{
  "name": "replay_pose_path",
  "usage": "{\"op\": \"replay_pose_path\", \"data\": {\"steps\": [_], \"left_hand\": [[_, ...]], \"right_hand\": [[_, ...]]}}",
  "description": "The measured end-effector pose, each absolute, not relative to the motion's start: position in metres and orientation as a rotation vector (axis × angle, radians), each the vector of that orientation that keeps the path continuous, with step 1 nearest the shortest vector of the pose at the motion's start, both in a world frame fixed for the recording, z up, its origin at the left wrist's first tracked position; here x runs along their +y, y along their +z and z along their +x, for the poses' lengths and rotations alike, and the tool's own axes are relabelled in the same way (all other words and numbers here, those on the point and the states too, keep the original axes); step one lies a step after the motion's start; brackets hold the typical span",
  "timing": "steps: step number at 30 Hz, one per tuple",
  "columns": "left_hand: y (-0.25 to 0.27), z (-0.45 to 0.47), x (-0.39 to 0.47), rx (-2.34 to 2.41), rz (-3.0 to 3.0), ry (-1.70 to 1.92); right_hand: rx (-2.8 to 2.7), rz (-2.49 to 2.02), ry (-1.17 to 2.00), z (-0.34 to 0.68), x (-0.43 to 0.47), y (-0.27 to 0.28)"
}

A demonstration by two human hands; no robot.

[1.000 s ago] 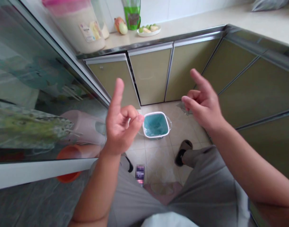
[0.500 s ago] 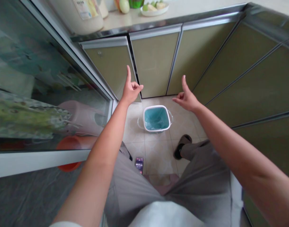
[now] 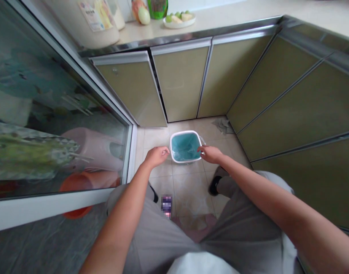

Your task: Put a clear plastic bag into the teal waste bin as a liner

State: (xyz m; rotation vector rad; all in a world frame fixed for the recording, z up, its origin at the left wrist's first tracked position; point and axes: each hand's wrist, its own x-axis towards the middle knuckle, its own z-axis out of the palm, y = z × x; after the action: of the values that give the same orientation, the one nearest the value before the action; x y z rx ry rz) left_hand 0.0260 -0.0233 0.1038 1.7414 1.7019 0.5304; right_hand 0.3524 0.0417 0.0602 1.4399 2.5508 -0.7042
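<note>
A small teal bin (image 3: 185,161) with a white rim stands upright on the tiled floor between my feet. A clear liner seems to lie inside it. My left hand (image 3: 157,156) is at the bin's left side, its fingers curled in. At the right rim is my right hand (image 3: 211,154), with bent fingers overlapping the edge. Part of a clear loop handle (image 3: 203,140) shows just above the right hand; the left handle is hidden by the left hand. Whether the fingers hold the handles cannot be made out.
Olive cabinets (image 3: 181,82) line the back and right. A glass sliding door (image 3: 62,114) stands at left, an orange bucket (image 3: 77,182) beyond it. A grey cloth-like piece (image 3: 223,125) lies by the cabinet corner. The counter bears a plate of fruit (image 3: 179,23) and a large container (image 3: 88,26).
Both hands have come down from above the bin to its two sides. Their raised upper digits are now curled in. The view has shifted slightly; the bin stays on the floor.
</note>
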Motion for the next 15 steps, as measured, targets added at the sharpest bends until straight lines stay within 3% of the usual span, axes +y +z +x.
{"op": "replay_pose_path", "data": {"steps": [9,15], "left_hand": [[0.043,0.016,-0.014,1.656,1.681,-0.095],[0.036,0.012,-0.015,1.687,1.689,-0.126]], "right_hand": [[2.465,1.173,-0.553,0.328,0.026,0.006],[2.415,1.218,-0.529,0.323,0.028,0.003]]}}
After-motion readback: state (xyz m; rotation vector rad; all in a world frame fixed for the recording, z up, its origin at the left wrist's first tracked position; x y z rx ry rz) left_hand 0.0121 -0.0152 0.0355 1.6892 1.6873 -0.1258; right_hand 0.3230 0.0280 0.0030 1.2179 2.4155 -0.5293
